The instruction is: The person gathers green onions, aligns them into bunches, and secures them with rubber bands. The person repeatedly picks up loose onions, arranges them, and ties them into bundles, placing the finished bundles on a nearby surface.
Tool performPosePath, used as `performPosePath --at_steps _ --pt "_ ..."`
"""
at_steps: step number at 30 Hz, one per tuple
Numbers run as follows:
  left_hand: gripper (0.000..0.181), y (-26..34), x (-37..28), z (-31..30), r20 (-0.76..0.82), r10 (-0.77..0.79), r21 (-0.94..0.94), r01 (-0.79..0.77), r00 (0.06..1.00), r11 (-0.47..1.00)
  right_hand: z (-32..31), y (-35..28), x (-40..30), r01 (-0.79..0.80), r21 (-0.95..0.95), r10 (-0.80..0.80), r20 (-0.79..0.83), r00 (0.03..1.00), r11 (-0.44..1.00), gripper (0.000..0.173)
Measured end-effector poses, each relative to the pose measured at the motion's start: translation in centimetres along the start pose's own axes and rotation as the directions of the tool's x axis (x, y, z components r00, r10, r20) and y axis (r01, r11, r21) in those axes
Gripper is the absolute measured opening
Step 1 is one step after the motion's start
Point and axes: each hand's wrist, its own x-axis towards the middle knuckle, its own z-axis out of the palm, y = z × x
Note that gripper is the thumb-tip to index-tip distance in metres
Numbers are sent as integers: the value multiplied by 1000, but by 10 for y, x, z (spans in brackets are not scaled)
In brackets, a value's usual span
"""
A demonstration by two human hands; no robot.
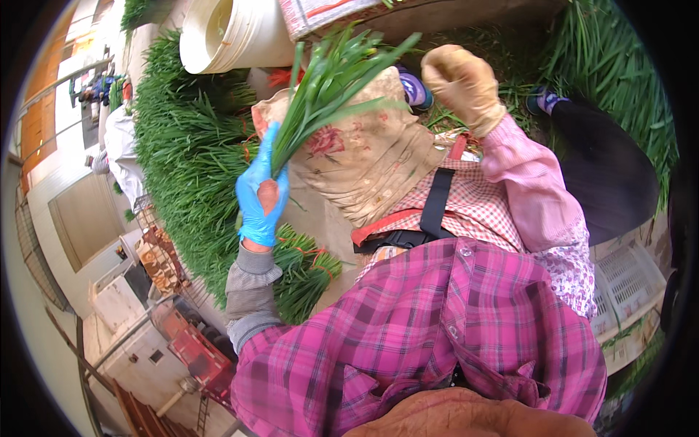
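My left hand (264, 188), in a torn blue glove, is closed around the lower ends of a bunch of long flat green leaves (322, 93), which look like Chinese chives. The leaves fan out over a stained cloth (360, 164) with a red flower print on my lap. My right hand (461, 87), in a tan glove, is raised beyond the cloth's far right edge with its fingers curled; whether anything is inside them cannot be told. Tied bundles of the same leaves (306, 267) lie beside my left forearm, bound with red ties.
A large heap of green bundles (185, 164) runs along the left. A white plastic bucket (246, 38) lies tilted at the top. More long leaves (606, 82) stand at the upper right, and a white plastic crate (628, 284) is at the lower right. Red strands (281, 76) lie near the bucket.
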Motion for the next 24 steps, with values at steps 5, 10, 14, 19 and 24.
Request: performPosePath --at_steps 5,10,14,19,24 --pt "77 -15 -35 -16 41 -112 406 85 993 910 -9 30 0 -142 309 159 -31 987 940 20" --pt "76 -28 -53 16 129 -160 329 110 979 938 -7 6 -3 -549 504 410 367 835 667 17" --pt "60 -18 -50 16 140 -219 69 211 966 975 16 8 3 -228 408 157 201 967 884 12" --pt "45 -7 -46 11 157 -191 173 163 969 971 58 -19 51 41 621 -131 100 986 782 29" --pt "57 -9 -48 13 165 -215 54 209 963 977 110 -34 79 514 -44 -486 262 834 857 37"
